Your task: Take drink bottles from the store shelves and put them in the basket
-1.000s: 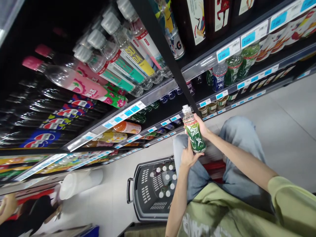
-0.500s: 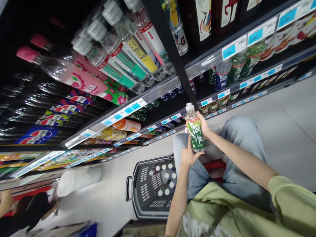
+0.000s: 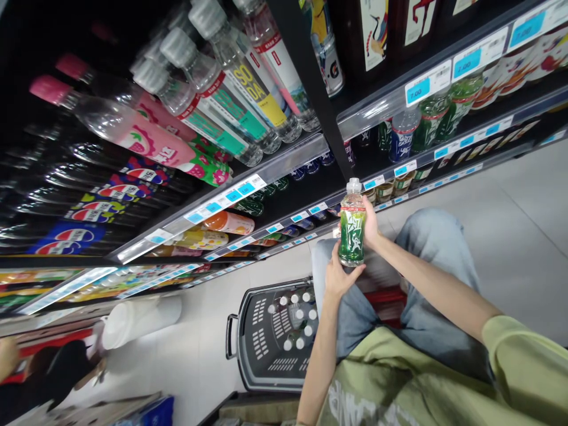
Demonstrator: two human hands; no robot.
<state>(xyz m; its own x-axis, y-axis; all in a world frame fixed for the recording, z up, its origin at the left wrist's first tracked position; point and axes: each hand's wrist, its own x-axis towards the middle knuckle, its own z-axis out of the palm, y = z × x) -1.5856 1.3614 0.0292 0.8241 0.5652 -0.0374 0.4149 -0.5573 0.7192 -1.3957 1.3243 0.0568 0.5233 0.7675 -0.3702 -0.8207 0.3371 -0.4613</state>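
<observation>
In front of my knees I hold a clear drink bottle (image 3: 352, 228) with a green label and a white cap, nearly upright. My right hand (image 3: 371, 223) grips its upper right side, with some fingers hidden behind it. My left hand (image 3: 341, 274) supports the lower left side and base, thumb stretched out beneath. Left of my leg, a dark grey shopping basket (image 3: 248, 343) on the floor holds several white-capped bottles (image 3: 300, 314). Close behind the held bottle, more green-labelled bottles (image 3: 430, 121) stand on a lower shelf.
Shelves with price tags (image 3: 235, 192) run diagonally across the view, loaded with soda-water bottles (image 3: 252, 89), pink-capped bottles (image 3: 146, 139) and cola bottles (image 3: 89, 210). A dark upright post (image 3: 310, 77) divides them. A white bin (image 3: 133, 319) and another person's arm (image 3: 86, 376) are at lower left.
The bottle has moved slightly up and right and turned from a tilt to nearly upright. My left hand has shifted a little on its base. Both hands keep hold.
</observation>
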